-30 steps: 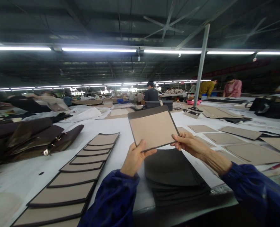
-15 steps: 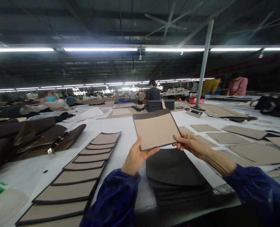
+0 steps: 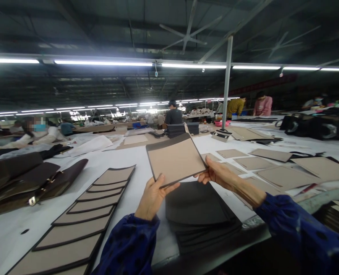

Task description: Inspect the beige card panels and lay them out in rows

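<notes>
The left hand (image 3: 153,198) and right hand (image 3: 218,173) each pinch a tan panel (image 3: 175,162) by opposite edges, held up at 12 o'clock. It seems light and stiff, easiest held by its edges. A dark stack (image 3: 196,204) lies below, at 6 o'clock.

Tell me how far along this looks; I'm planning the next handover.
Looks done: a fanned row of dark-edged tan panels lies left of the hands. In hand: the left hand and right hand hold up one dark-edged panel. Seemingly left: a stack of dark panels below the hands, and loose tan boards to the right.
</notes>
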`<action>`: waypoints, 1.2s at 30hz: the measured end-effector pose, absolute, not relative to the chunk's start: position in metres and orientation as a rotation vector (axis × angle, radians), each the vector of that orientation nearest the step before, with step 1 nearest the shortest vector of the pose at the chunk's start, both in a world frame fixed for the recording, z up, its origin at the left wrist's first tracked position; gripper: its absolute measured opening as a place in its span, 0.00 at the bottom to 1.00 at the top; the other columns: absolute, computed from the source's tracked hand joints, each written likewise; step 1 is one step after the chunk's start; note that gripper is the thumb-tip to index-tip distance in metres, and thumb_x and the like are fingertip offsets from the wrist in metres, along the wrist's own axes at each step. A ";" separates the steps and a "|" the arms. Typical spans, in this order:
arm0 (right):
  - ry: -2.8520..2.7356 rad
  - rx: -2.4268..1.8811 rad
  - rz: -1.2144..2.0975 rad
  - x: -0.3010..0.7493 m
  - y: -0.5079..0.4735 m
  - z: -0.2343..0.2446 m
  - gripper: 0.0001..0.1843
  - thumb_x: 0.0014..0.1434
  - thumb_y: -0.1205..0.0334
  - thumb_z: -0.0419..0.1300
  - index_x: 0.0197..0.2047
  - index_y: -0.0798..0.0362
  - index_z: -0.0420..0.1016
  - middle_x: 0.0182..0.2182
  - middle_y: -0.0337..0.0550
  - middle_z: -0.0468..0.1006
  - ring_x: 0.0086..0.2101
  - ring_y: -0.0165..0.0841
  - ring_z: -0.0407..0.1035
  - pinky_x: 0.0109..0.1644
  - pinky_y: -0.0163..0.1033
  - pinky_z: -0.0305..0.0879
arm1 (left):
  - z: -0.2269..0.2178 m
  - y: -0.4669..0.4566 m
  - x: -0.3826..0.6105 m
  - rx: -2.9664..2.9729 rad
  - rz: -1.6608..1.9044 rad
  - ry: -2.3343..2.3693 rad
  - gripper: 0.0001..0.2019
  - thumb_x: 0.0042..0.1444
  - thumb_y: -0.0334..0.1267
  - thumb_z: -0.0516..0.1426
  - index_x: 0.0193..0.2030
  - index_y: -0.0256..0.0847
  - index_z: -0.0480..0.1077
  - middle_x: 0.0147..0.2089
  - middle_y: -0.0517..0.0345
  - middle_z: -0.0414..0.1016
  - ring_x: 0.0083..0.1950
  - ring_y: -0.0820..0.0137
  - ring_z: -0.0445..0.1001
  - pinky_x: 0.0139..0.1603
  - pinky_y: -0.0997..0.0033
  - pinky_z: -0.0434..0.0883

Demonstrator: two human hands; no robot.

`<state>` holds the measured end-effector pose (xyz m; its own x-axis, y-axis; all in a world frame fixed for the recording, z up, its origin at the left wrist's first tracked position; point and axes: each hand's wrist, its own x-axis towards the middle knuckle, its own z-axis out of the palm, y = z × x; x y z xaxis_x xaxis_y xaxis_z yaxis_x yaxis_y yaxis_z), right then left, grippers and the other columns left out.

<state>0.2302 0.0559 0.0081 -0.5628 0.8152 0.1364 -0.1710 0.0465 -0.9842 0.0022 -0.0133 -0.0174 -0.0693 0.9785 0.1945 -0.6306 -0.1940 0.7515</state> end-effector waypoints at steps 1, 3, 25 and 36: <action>-1.566 -0.674 1.634 0.231 0.057 0.010 0.33 0.56 0.34 0.53 0.32 0.60 0.76 0.30 0.52 0.81 0.26 0.30 0.75 0.28 0.29 0.71 | -0.018 -0.012 0.002 0.828 1.610 0.582 0.17 0.54 0.31 0.60 0.52 0.35 0.68 0.46 0.50 0.77 0.45 0.59 0.77 0.47 0.48 0.76; -1.573 -0.706 1.617 0.232 0.057 0.013 0.36 0.61 0.34 0.45 0.35 0.60 0.76 0.32 0.55 0.81 0.27 0.31 0.75 0.27 0.30 0.71 | -0.020 -0.011 0.002 0.843 1.621 0.593 0.18 0.53 0.32 0.61 0.51 0.35 0.68 0.47 0.50 0.76 0.46 0.59 0.77 0.49 0.46 0.75; -1.382 -0.754 1.478 0.221 0.054 0.007 0.23 0.43 0.46 0.71 0.25 0.57 0.69 0.21 0.45 0.79 0.17 0.23 0.68 0.21 0.25 0.63 | -0.014 -0.018 0.002 0.907 1.535 0.504 0.17 0.58 0.42 0.58 0.50 0.32 0.70 0.48 0.46 0.76 0.44 0.60 0.77 0.44 0.57 0.78; -1.466 -0.768 1.272 0.221 0.054 -0.007 0.24 0.46 0.42 0.68 0.26 0.56 0.69 0.21 0.44 0.79 0.20 0.26 0.70 0.23 0.27 0.64 | -0.016 -0.016 0.006 0.880 1.463 0.661 0.18 0.59 0.40 0.57 0.52 0.31 0.66 0.53 0.38 0.71 0.47 0.53 0.77 0.36 0.60 0.79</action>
<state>0.2207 0.0537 -0.0066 -0.2917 0.9158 0.2761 -0.1441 0.2433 -0.9592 0.0055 -0.0165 -0.0155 0.0335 0.9904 0.1343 -0.5540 -0.0935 0.8273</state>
